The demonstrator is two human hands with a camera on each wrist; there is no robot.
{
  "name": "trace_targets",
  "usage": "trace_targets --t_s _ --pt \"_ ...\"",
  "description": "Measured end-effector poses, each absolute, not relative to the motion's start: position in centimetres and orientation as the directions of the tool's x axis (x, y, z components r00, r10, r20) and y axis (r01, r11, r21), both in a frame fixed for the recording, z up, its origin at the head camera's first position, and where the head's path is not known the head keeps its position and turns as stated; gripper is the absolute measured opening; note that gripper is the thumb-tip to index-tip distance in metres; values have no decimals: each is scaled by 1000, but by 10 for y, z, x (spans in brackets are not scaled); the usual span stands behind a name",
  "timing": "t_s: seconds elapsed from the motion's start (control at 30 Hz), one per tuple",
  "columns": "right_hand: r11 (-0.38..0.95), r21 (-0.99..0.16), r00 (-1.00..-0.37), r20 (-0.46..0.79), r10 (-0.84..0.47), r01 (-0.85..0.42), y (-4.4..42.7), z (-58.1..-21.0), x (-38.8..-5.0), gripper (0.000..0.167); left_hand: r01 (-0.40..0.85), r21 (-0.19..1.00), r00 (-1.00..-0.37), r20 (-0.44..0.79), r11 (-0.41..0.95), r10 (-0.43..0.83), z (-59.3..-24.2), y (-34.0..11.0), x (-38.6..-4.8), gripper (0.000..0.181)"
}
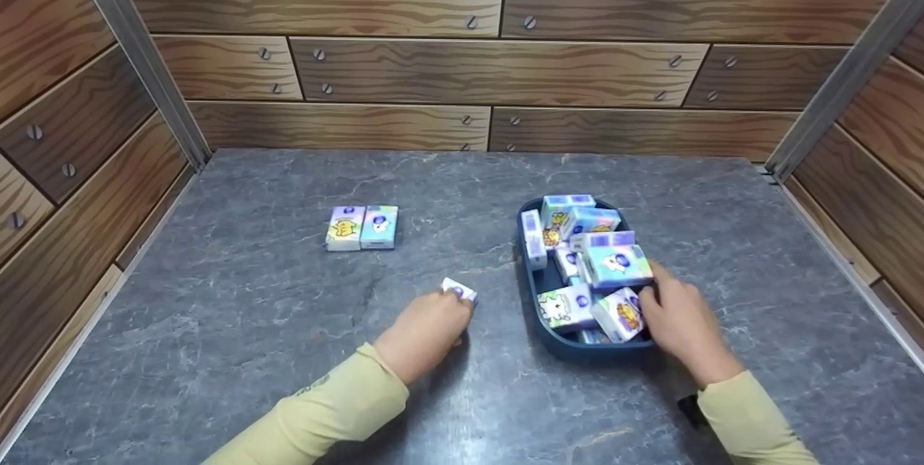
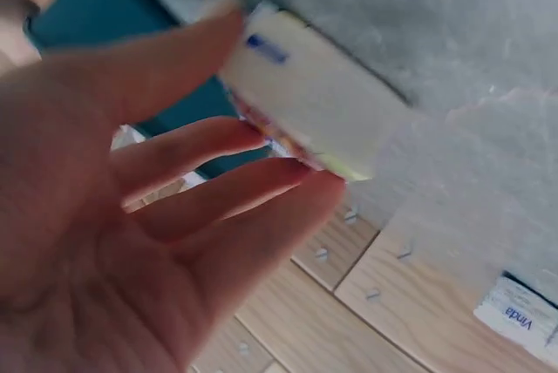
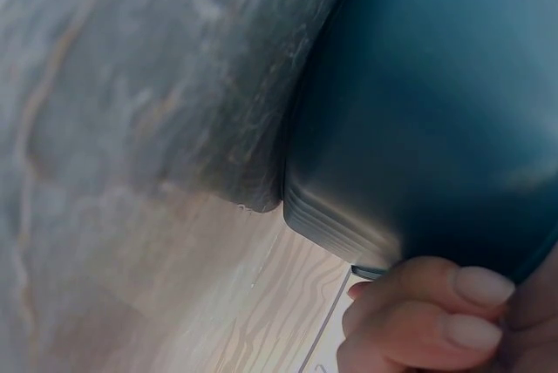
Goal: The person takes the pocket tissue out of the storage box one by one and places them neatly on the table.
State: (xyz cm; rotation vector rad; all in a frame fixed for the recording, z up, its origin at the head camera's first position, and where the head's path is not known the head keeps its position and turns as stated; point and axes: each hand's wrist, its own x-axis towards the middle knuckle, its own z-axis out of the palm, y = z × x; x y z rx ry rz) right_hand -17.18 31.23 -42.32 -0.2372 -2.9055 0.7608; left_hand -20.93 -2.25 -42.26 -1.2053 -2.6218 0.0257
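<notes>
My left hand (image 1: 427, 328) pinches a small tissue pack (image 1: 460, 290) low over the table, left of a dark blue bin. In the left wrist view, the pack's (image 2: 305, 85) pale side faces the camera, with the thumb on one edge and fingertips on another. On the right, my right hand (image 1: 682, 313) grips the rim of the bin (image 1: 559, 346). The right wrist view shows curled fingers (image 3: 427, 312) against the bin's smooth outer wall (image 3: 418, 129). Several colourful cartoon-printed tissue packs (image 1: 617, 264) lie jumbled inside it, some tilted.
Two tissue packs, one purple (image 1: 346, 228) and one blue (image 1: 380, 227), lie side by side on the grey marbled table (image 1: 253, 306), farther back on the left. Wood-patterned panels (image 1: 404, 68) enclose the back and sides.
</notes>
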Motion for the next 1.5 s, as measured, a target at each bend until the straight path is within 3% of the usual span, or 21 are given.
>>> trace_targets --t_s 0.17,0.4,0.63,0.77,1.5 --pt "864 -491 -979 92 183 115 313 -422 -172 52 741 -136 -603 297 658 741 -427 -19 -216 11" --pt "858 -503 -981 88 171 104 312 -423 -173 52 640 -59 -735 241 766 633 -432 -18 -250 7" --pt "856 -506 -981 88 175 107 312 -424 -173 51 561 -40 -780 309 827 544 -439 -22 -297 12" --pt "851 -513 -981 77 178 114 312 -425 -172 52 529 -23 -808 290 848 512 -439 -25 -312 15" --pt "861 -498 -979 100 177 105 312 -422 -172 51 475 -20 -856 222 880 467 -429 -26 -315 15"
